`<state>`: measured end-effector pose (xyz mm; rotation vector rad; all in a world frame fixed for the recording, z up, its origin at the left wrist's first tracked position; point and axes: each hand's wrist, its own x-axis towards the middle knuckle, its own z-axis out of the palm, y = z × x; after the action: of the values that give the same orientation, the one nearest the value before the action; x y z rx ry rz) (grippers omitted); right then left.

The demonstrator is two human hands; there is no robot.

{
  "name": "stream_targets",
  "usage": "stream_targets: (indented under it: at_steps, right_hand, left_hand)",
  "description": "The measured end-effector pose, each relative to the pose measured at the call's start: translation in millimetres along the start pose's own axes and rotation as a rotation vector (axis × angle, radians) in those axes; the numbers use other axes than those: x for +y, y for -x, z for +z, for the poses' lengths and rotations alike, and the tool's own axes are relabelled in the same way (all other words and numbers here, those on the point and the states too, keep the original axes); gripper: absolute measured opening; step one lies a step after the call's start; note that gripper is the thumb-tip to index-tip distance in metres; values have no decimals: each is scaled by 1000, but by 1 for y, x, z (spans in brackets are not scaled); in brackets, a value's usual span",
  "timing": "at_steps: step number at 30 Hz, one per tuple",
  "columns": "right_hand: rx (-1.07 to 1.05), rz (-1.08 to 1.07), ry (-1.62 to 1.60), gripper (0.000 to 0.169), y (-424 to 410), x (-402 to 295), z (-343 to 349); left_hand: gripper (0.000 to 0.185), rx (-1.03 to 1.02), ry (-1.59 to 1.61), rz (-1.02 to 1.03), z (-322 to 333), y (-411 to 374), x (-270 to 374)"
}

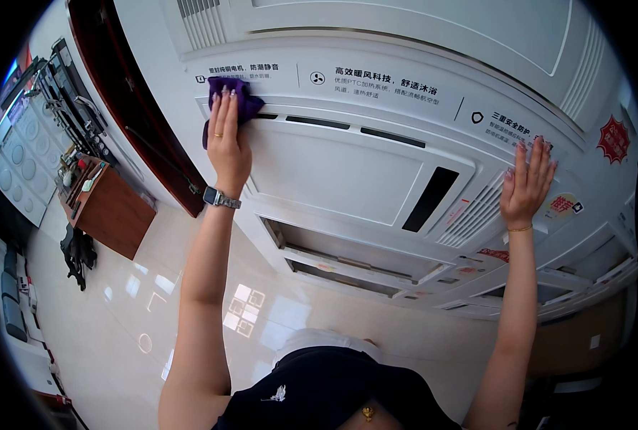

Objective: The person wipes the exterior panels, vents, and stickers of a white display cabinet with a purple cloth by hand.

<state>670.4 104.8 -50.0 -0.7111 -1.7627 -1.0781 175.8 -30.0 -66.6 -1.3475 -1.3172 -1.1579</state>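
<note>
My left hand (230,145), with a watch at its wrist, presses a purple cloth (250,102) against a white display panel (287,88) that bears printed writing. The cloth is bunched around the fingertips and hangs down beside the hand. At the right, my right hand (528,183) lies flat on the panel with its fingers extended, over the end of the printed text, and holds nothing. Between the hands is a white rectangular ceiling-type heater unit (335,166) with narrow dark slots, a black strip (431,199) and a slatted grille (472,212).
More white units (351,263) are mounted lower on the display. A dark red door frame (136,102) stands left of the panel. Farther left, a brown wooden counter (116,215) holds small items, near wall-mounted fixtures (71,102). Glossy tiles (136,306) cover the floor.
</note>
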Motion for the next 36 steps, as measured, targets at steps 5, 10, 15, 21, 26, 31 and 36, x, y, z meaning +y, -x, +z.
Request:
stream_targets:
  at_steps: [5, 10, 15, 21, 26, 31, 36]
  right_hand:
    - [-1, -9, 2, 48, 0, 1, 0]
    - [-21, -13, 25, 48, 2, 3, -3]
    - [-38, -6, 25, 48, 1, 1, -3]
    - [-34, -3, 15, 48, 1, 0, -1]
    - [-35, 5, 24, 49, 2, 1, -1]
    - [-33, -1, 15, 50, 2, 1, -1]
    - [-45, 4, 15, 49, 3, 3, -2]
  left_hand:
    - [50, -129, 81, 190, 7, -1, 59]
    - [50, -233, 116, 319, 2, -10, 54]
    - [63, -97, 101, 104, -6, -8, -12]
    - [58, 90, 167, -300, 4, -2, -53]
    - [63, 55, 76, -127, 7, -8, -3]
    - [62, 30, 52, -37, 0, -30, 33]
    - [55, -132, 173, 215, -2, -32, 64]
